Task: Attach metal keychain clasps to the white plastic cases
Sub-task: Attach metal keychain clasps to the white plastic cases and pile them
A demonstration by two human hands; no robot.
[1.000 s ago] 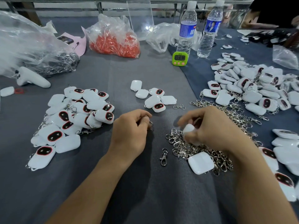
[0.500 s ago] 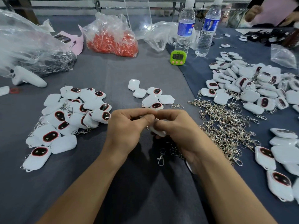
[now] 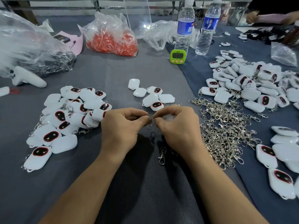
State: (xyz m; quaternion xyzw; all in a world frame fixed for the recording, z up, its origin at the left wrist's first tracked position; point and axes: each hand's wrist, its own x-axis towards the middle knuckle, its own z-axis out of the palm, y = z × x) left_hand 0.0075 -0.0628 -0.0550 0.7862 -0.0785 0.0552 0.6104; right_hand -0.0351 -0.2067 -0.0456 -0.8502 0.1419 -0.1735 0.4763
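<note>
Mid-attachment: left hand [image 3: 124, 126] pinches clasp [image 3: 150, 124], right hand [image 3: 178, 125] grips case [image 3: 169, 116]; next, thread them together right at the pinch

Work surface: a tabletop [image 3: 113, 70] covered in grey fabric, overlapped on the right by a darker blue cloth [image 3: 199, 75]. Beyond its far edge, grey metal frame legs [image 3: 96, 5] stand before a pale wall [image 3: 64, 3]. Soft light casts diffuse shadows toward the near edge.

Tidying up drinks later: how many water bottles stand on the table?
2. The left water bottle stands behind the green timer; the right water bottle beside it. Bags may hide more.
</note>
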